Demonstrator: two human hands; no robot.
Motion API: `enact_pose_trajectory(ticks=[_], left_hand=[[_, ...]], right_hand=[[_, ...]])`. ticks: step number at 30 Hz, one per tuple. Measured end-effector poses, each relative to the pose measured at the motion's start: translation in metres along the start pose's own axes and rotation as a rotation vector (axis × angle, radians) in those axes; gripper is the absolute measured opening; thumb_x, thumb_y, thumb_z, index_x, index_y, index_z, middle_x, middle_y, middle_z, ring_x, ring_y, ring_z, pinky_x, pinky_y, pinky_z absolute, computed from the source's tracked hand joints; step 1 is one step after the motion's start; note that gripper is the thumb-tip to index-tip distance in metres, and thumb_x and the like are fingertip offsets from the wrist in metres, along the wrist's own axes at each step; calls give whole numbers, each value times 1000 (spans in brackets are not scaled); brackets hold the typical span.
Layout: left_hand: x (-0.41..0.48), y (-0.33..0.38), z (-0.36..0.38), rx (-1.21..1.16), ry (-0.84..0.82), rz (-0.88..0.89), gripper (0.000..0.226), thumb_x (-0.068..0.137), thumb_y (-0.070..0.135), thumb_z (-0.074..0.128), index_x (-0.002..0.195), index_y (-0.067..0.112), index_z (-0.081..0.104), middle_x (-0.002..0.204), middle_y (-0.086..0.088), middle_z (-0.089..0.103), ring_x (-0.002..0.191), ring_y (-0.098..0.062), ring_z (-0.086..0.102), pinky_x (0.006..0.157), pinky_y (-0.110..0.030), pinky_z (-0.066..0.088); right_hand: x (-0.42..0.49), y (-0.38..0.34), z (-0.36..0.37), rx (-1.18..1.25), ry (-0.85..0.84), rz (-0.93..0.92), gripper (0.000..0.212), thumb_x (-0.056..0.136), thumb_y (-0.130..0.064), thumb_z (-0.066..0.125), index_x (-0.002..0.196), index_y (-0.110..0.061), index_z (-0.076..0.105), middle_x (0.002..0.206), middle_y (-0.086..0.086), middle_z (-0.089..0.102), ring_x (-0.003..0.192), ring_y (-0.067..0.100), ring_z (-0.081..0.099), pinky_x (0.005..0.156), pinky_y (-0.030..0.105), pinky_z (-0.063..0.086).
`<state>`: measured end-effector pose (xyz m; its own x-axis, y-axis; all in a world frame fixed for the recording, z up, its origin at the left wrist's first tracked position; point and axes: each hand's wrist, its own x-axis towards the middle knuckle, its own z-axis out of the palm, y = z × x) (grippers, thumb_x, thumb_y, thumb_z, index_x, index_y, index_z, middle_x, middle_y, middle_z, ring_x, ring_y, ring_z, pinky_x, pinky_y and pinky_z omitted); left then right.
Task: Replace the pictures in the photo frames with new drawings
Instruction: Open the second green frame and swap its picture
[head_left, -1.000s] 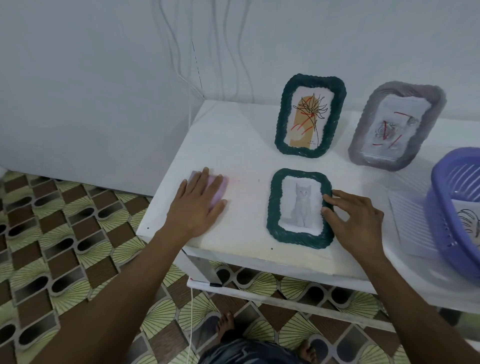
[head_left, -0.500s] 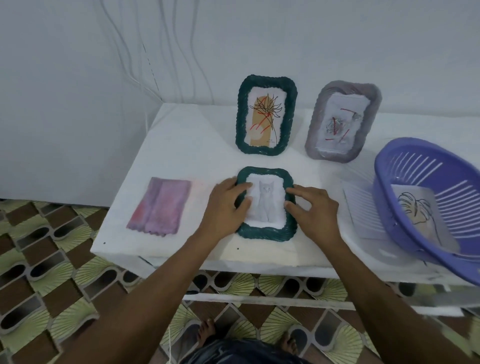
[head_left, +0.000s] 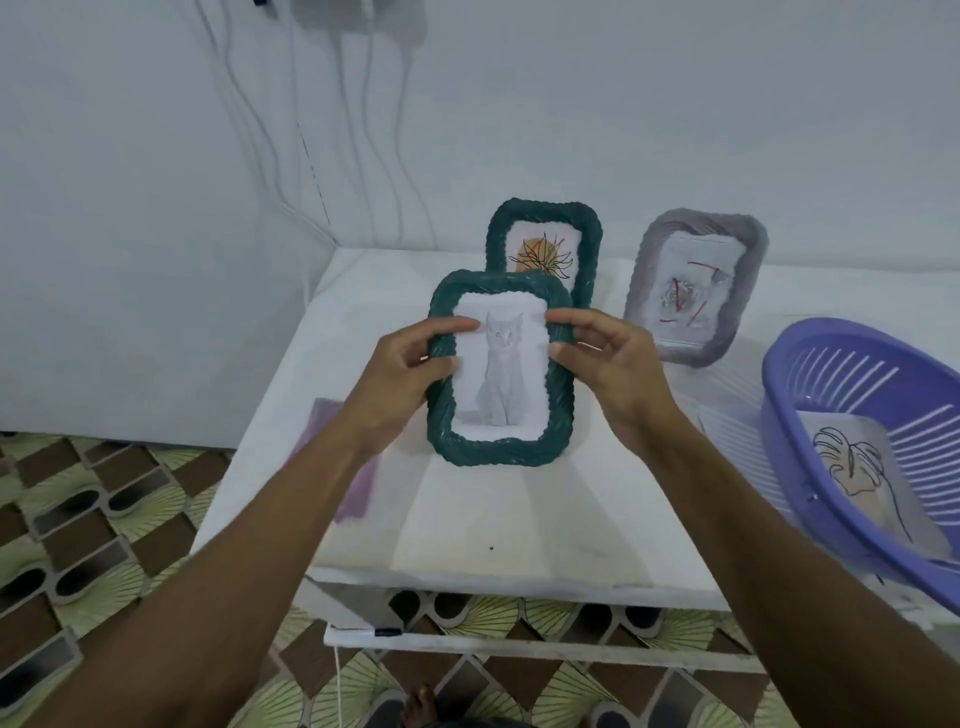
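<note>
A dark green woven photo frame (head_left: 496, 452) with a grey cat picture (head_left: 501, 374) is lifted upright above the white table (head_left: 519, 519). My left hand (head_left: 405, 374) grips its left edge, thumb on the front. My right hand (head_left: 608, 364) grips its right edge, fingers curled over the rim. Behind it a second green frame (head_left: 587, 234) with an orange and black drawing leans on the wall, partly hidden. A grey frame (head_left: 644, 291) with a red-lined drawing leans to the right. A leaf drawing (head_left: 857, 467) lies in the purple basket (head_left: 810, 395).
A purple cloth (head_left: 358, 488) lies on the table's left part, partly hidden by my left forearm. A ribbed white sheet (head_left: 737, 441) lies beside the basket. Cables (head_left: 363, 156) hang down the wall. The patterned floor (head_left: 78, 519) lies beyond the table's left and front edges.
The cat frame lay flat on the table with both hands at its sides; now both hands have lifted it upright. One second ago my left hand rested on the purple cloth.
</note>
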<state>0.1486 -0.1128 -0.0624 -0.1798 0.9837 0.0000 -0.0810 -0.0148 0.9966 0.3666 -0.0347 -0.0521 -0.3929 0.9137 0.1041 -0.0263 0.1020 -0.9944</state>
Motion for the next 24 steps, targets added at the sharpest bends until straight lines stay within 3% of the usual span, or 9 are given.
enact_pose_trajectory(ticks=[4,10,14,17,21,24], left_hand=[[19,13,-27,42,-73,31,47,90,-10,55,121,23,68,125,-1,65,111,-27,61,94,-42,52],[55,21,-74,98,-106,100,49,91,-13,52,130,16,61,136,6,59,125,-13,55,105,-35,46],[84,17,-105,127,-128,100,50,92,-14,50,129,19,62,139,7,56,129,-10,51,109,-35,42],[105,11,-121,88,-124,76,53,91,-16,48,126,21,65,141,4,55,130,-15,50,109,-40,42],[125,4,-130,74,-114,58,55,91,-17,48,124,23,66,142,3,53,131,-16,49,108,-40,43],[133,0,-133,86,-85,64,56,90,-17,48,122,25,67,139,7,56,129,-12,51,107,-35,45]], right_hand=[[27,-7,23,51,-36,-40,29,85,2,68,106,-18,72,119,4,68,106,18,66,85,29,56],[67,-6,64,-9,0,-91,28,85,4,67,104,-16,71,115,3,68,98,18,68,81,29,58],[92,5,93,-125,77,-94,30,87,4,64,105,-19,72,102,15,69,90,36,63,82,45,58],[110,11,111,-132,135,-68,32,88,6,61,104,-21,71,100,-1,72,87,23,68,78,44,59],[130,20,125,-153,196,-47,35,89,6,59,102,-25,70,97,6,72,90,39,65,74,59,55],[137,25,133,-216,209,-49,34,89,5,59,106,-24,67,101,-7,68,89,33,64,71,55,56]])
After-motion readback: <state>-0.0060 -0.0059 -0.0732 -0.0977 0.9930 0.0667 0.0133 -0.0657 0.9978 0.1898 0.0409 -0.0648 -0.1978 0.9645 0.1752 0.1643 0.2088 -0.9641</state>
